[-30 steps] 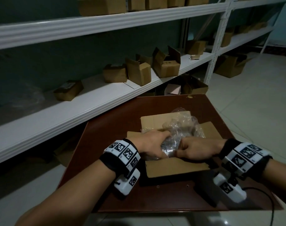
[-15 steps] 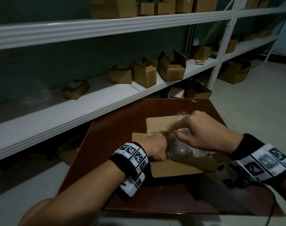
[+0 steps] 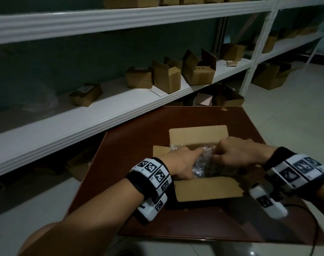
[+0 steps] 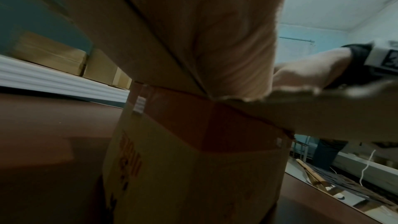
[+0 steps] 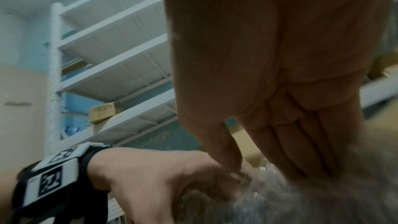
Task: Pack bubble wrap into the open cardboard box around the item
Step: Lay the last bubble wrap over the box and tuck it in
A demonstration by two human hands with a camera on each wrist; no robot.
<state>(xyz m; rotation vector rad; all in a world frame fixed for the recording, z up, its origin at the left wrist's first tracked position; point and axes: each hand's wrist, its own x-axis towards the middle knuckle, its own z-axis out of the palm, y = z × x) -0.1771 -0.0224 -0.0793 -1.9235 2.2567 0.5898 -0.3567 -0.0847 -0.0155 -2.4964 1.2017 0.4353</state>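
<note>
Right now the left hand (image 3: 181,163) is sunk at approx 9 o'clock of the open cardboard box (image 3: 209,189), fingers extended w/ the tips pressed onto the bubble wrap (image 3: 203,166); nothing is pinched by it as far as can be seen. The wrap is lodged inside the box, bunched at centre, w/ a little showing at 10 o'clock by the back flap. The item itself is hidden under the plastic and can't be made out. At approx 3 o'clock the right hand (image 3: 237,154) is laid flat, fingers straight and together, pushing down on the wrap, per the right wrist view.

Risks, as judged: wrap could spring back up once pressure is released, esp. if only stuffed on top and not down the sides. The item could be shoved off-centre by uneven pressing, leaving one wall unpadded. The box could be slid along the brown table (image 3: 139,137) since neither hand is bracing it.
</note>
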